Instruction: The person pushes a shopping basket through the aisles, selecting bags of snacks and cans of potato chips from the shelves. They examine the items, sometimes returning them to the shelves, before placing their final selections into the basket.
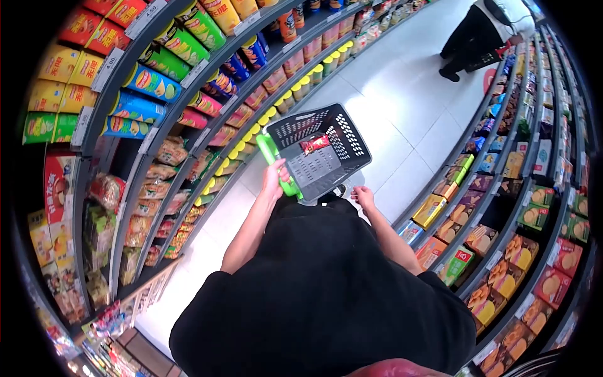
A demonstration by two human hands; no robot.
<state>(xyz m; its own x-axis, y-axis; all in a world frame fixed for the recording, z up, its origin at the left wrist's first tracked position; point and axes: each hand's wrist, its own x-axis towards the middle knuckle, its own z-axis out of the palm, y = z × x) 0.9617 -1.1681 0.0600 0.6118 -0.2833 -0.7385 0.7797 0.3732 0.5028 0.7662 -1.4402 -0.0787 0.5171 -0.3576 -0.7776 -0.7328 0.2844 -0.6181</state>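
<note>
My left hand (275, 176) is closed around the green handle (274, 158) of a dark grey shopping basket (342, 137), which I hold out in front of my body. A small red packet (314, 144) lies inside the basket. My right hand (363, 197) hangs free just below the basket's near right corner, fingers loosely apart, holding nothing. My black top fills the lower middle of the view.
Snack shelves (157, 125) with chip cans and bags run along my left. Shelves of boxed biscuits (502, 239) line the right. A white tiled aisle floor (402, 94) stretches ahead. Another person in black (477, 38) stands at the far end of the aisle.
</note>
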